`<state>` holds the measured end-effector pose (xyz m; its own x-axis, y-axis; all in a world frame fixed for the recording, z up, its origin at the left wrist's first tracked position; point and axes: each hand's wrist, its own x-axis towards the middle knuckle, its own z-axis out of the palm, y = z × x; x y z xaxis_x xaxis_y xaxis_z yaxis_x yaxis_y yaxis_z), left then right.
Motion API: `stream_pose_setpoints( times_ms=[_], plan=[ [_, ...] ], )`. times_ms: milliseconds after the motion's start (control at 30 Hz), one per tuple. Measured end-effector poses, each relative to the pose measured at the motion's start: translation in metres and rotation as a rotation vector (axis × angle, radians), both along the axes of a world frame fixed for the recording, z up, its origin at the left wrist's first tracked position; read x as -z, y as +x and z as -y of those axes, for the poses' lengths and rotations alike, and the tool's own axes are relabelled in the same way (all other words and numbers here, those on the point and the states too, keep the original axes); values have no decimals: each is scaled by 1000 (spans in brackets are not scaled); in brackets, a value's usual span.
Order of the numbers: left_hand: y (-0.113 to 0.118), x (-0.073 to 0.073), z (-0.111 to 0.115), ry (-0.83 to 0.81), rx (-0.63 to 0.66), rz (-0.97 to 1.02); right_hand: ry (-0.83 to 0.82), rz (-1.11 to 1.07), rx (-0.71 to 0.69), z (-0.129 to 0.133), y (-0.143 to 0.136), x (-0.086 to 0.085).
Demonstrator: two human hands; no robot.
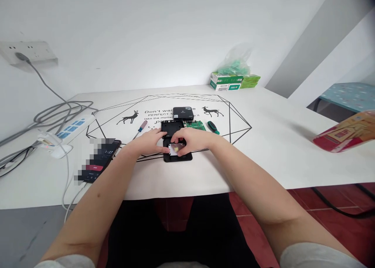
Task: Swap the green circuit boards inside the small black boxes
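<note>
A black casing half (184, 158) lies near the table's front, with a silvery-white plate (172, 150) bearing a small yellowish pad inside it. My right hand (191, 140) is curled over the plate, thumb and fingers pinching its right part. From the left, my left hand (150, 142) reaches in with fingers apart, its thumb tip touching the plate's left edge and its forefinger near a second black casing part (172, 128). Just behind stands a closed black box (183, 113). A green circuit board (196, 125) is partly covered by my right hand.
A red-and-blue screwdriver (142, 126) lies left, a green-and-black one (213, 127) right. Further left are a phone (102, 162) with a cable and a power strip (72, 129). Green-and-white boxes (226, 81) stand against the wall; a red-and-tan package (345, 133) is at right.
</note>
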<state>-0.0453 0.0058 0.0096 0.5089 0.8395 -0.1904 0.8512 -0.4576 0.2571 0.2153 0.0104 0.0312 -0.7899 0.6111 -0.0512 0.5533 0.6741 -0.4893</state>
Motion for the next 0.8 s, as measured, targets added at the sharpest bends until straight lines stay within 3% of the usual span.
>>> stream_pose_setpoints(
  times_ms=[367,533,667,800],
  plan=[
    [2,-4,4,-19,-27,-11,36,74,-16,8,-14,1],
    [2,-6,6,-33,-32,-29,24,-26,111,1,11,-13],
    [2,-8,7,-54,-53,-34,-33,166,269,-7,37,-25],
    [4,-10,9,-73,-62,-46,-136,313,309,-8,47,-27]
  ],
)
